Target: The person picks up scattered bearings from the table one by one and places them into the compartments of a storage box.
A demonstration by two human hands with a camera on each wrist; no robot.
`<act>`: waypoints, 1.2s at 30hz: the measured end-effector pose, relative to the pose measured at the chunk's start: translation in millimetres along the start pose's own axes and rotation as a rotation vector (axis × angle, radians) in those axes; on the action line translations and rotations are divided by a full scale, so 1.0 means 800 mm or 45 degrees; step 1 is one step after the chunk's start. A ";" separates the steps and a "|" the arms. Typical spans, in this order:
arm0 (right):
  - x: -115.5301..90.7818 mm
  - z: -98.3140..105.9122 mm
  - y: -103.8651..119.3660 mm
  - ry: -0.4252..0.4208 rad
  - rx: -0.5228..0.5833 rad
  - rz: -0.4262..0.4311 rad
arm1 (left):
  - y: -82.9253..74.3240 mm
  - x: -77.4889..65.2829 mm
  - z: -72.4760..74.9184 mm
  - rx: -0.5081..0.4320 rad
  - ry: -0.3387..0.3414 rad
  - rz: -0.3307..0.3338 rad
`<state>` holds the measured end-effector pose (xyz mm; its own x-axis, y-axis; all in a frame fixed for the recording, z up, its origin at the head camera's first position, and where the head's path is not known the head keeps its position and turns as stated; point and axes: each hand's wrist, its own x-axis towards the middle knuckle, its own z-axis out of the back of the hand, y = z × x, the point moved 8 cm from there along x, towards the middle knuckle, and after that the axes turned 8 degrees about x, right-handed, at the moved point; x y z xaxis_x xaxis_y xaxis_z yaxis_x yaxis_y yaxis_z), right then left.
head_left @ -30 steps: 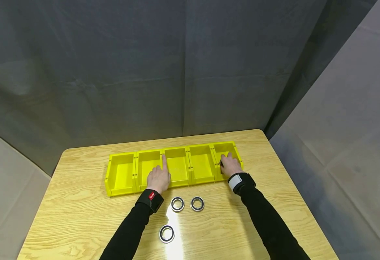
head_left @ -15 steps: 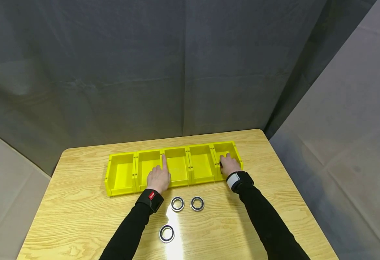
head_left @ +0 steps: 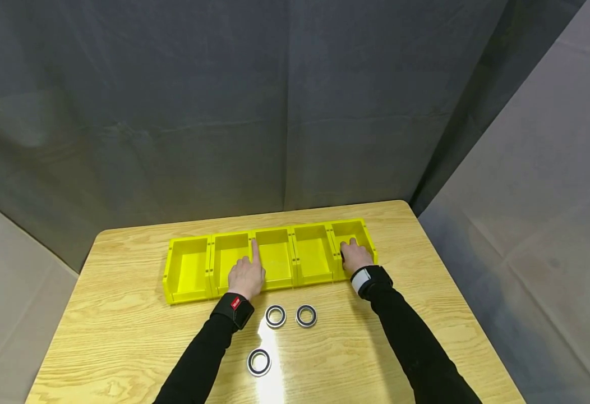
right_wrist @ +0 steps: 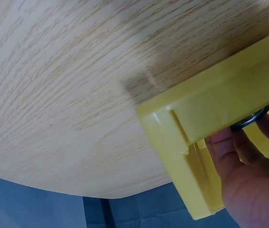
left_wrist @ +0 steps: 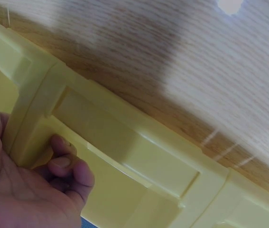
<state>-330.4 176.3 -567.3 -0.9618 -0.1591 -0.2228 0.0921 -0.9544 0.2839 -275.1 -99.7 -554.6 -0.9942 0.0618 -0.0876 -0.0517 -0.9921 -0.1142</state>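
Where glossy bins (head_left: 277, 261) adjoin, the right hand (head_left: 356, 257) grips a dark ring (right_wrist: 253, 119).

Head view: illumination is moderate; detail is sharp. Light from above produces a white glare streak on the tabletop (head_left: 123, 336) near the lower frame edge. The grey curtain (head_left: 199, 112) renders dim; a soft bluish shadow marks the pale side panel (head_left: 542, 224). Left wrist view: an overexposed highlight sits at the top edge; contrast is low and the yellow bins (left_wrist: 120, 128) appear washed out. Right wrist view: shadow beside the bins is diffuse.
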 end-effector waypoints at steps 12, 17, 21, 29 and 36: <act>-0.007 0.004 -0.002 0.013 0.032 -0.017 | 0.001 -0.001 0.003 0.003 0.007 -0.004; -0.012 0.011 -0.002 -0.042 0.085 0.017 | 0.002 -0.001 0.002 0.005 0.011 0.000; -0.021 0.019 -0.001 -0.089 0.130 0.045 | 0.002 -0.001 0.002 0.003 0.020 -0.001; -0.046 0.041 0.003 -0.174 0.211 0.045 | 0.000 -0.003 0.004 0.005 0.000 -0.013; -0.068 0.053 0.008 -0.287 0.214 0.107 | -0.002 -0.003 0.004 0.003 0.000 -0.017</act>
<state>-288.6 189.5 -514.1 -0.9874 -0.1576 0.0152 0.1477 -0.8823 0.4469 -273.3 -98.7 -551.4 -0.9935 0.0749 -0.0863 -0.0649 -0.9915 -0.1128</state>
